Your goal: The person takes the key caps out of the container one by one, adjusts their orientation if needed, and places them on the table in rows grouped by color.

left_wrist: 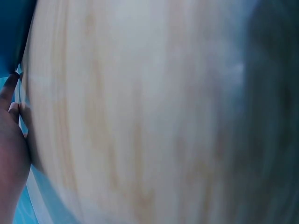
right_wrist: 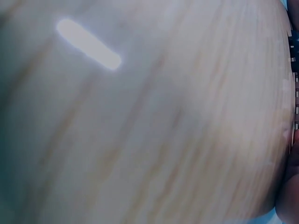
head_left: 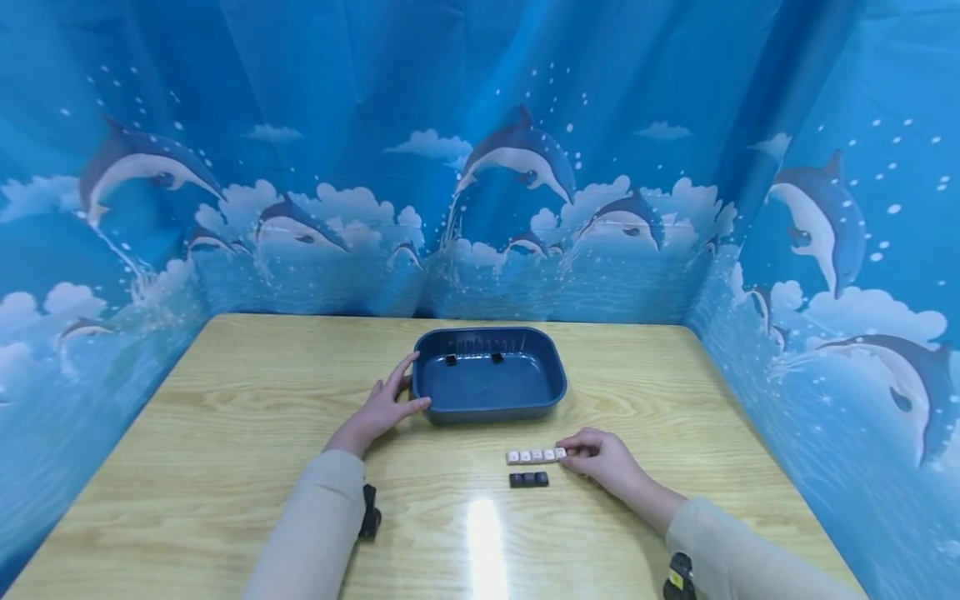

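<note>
In the head view a dark blue plastic basin (head_left: 487, 412) stands at the back middle of the table. My left hand (head_left: 384, 408) rests against its left side, fingers spread and thumb at the front left corner. Right of centre, a short row of several white keycaps (head_left: 531, 457) lies in front of the basin. At the row's right end, my right hand (head_left: 607, 462) pinches the last white keycap (head_left: 561, 452) between thumb and fingers. Just nearer to me lies a row of three black keycaps (head_left: 528, 479). The wrist views mostly catch blurred tabletop.
Two small black pieces, one on the left (head_left: 451, 360) and one on the right (head_left: 497, 357), sit inside the basin near its back wall. A wood-grain table (head_left: 262, 392) carries everything. Behind and beside it hangs a blue dolphin-print curtain (head_left: 360, 100).
</note>
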Action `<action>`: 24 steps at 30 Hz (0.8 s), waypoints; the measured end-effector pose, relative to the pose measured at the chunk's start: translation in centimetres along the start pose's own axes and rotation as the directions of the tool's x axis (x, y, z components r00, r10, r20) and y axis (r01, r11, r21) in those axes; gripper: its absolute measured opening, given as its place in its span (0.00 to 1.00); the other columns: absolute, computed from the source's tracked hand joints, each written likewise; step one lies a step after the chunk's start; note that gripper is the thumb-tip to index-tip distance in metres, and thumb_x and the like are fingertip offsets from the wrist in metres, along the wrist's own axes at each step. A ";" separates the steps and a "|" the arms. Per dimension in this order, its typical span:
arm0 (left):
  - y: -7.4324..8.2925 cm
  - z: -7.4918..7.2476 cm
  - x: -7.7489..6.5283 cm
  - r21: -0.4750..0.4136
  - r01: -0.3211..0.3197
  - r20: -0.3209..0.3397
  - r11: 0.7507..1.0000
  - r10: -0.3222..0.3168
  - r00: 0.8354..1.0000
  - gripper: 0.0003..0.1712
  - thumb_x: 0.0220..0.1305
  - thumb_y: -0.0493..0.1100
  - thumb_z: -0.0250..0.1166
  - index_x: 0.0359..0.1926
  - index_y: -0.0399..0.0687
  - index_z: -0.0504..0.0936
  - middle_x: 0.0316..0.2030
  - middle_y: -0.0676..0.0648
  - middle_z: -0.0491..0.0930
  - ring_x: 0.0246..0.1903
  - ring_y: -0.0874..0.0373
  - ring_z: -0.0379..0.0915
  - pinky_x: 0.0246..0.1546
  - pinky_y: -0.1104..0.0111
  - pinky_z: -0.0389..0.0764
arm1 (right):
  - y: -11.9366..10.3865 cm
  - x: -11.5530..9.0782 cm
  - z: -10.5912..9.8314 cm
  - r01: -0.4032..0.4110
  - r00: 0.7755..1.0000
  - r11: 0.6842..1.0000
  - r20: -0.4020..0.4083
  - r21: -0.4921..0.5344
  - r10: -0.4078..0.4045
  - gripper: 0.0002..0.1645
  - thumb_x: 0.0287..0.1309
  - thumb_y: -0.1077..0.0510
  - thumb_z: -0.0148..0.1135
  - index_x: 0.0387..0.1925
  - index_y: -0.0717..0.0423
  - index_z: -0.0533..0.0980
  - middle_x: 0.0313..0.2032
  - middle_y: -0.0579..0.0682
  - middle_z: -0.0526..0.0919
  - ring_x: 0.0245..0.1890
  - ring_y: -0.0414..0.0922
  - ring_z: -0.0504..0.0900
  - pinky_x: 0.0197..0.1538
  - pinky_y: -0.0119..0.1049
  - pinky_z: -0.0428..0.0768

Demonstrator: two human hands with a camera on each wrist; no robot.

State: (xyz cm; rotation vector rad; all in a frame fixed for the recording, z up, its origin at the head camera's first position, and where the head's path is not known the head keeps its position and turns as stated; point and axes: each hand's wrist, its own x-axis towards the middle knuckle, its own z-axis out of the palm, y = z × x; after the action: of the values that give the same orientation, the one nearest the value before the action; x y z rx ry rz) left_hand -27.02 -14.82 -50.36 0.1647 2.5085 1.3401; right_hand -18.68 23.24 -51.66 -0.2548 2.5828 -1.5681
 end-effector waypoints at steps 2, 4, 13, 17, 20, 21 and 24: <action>0.0 0.0 0.0 0.002 0.000 0.001 1.000 0.000 1.000 0.50 0.65 0.59 0.63 0.76 0.75 0.39 0.74 0.38 0.51 0.71 0.32 0.19 0.63 0.34 0.25 | 0.0 0.0 0.0 -0.008 1.000 1.000 -0.001 -0.009 0.008 0.15 0.49 0.66 0.73 0.41 0.66 0.84 0.29 0.50 0.80 0.22 0.36 0.72 0.22 0.26 0.72; 0.0 0.0 0.0 0.003 0.002 -0.001 1.000 -0.002 1.000 0.50 0.65 0.59 0.63 0.76 0.76 0.39 0.74 0.38 0.51 0.71 0.32 0.19 0.63 0.33 0.25 | 0.0 0.0 0.0 -0.016 1.000 1.000 -0.003 -0.015 0.016 0.15 0.49 0.66 0.73 0.41 0.65 0.84 0.29 0.50 0.80 0.23 0.36 0.73 0.22 0.26 0.73; 0.3 0.1 -0.1 0.005 0.010 -0.001 1.000 -0.010 1.000 0.50 0.65 0.59 0.63 0.76 0.77 0.39 0.74 0.39 0.51 0.71 0.33 0.19 0.63 0.33 0.26 | 0.0 0.1 0.1 -0.024 1.000 0.999 -0.018 -0.027 0.023 0.15 0.48 0.66 0.74 0.41 0.64 0.84 0.29 0.50 0.80 0.24 0.37 0.73 0.25 0.26 0.73; 0.4 0.1 -0.1 0.008 0.013 -0.007 1.000 -0.013 1.000 0.50 0.65 0.59 0.63 0.76 0.77 0.39 0.74 0.39 0.51 0.71 0.33 0.18 0.63 0.33 0.26 | -0.1 0.1 0.0 -0.039 0.999 0.999 -0.017 -0.009 0.039 0.16 0.47 0.66 0.74 0.41 0.65 0.84 0.30 0.51 0.81 0.24 0.37 0.73 0.25 0.26 0.73; 0.3 0.1 0.0 0.009 0.019 -0.014 1.000 -0.019 1.000 0.50 0.65 0.59 0.63 0.76 0.78 0.39 0.74 0.40 0.51 0.71 0.33 0.18 0.63 0.33 0.26 | -0.2 0.1 -0.1 -0.049 0.999 0.999 -0.016 0.014 0.049 0.17 0.48 0.66 0.73 0.42 0.65 0.83 0.31 0.52 0.82 0.23 0.38 0.74 0.23 0.26 0.74; 0.3 0.1 0.0 0.012 0.020 -0.015 1.000 -0.020 1.000 0.50 0.65 0.59 0.63 0.76 0.78 0.39 0.74 0.40 0.51 0.71 0.33 0.18 0.62 0.32 0.26 | -0.4 0.1 -0.2 -0.049 0.999 0.999 -0.017 0.020 0.050 0.17 0.48 0.67 0.73 0.43 0.66 0.83 0.31 0.52 0.82 0.23 0.38 0.75 0.23 0.27 0.75; 0.3 0.2 -0.1 0.013 0.026 -0.012 1.000 -0.026 1.000 0.50 0.65 0.60 0.63 0.76 0.78 0.39 0.74 0.40 0.50 0.71 0.32 0.18 0.62 0.31 0.26 | -1.0 0.0 -0.6 -0.047 0.999 0.999 -0.019 0.019 0.048 0.17 0.48 0.67 0.72 0.43 0.64 0.83 0.33 0.53 0.83 0.26 0.41 0.76 0.25 0.29 0.77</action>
State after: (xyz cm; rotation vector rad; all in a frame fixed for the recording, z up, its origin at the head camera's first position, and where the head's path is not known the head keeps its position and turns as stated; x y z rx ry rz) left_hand -26.88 -14.56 -50.18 0.1269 2.5213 1.3189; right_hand -18.67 23.27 -50.47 -0.1758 2.5680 -1.5853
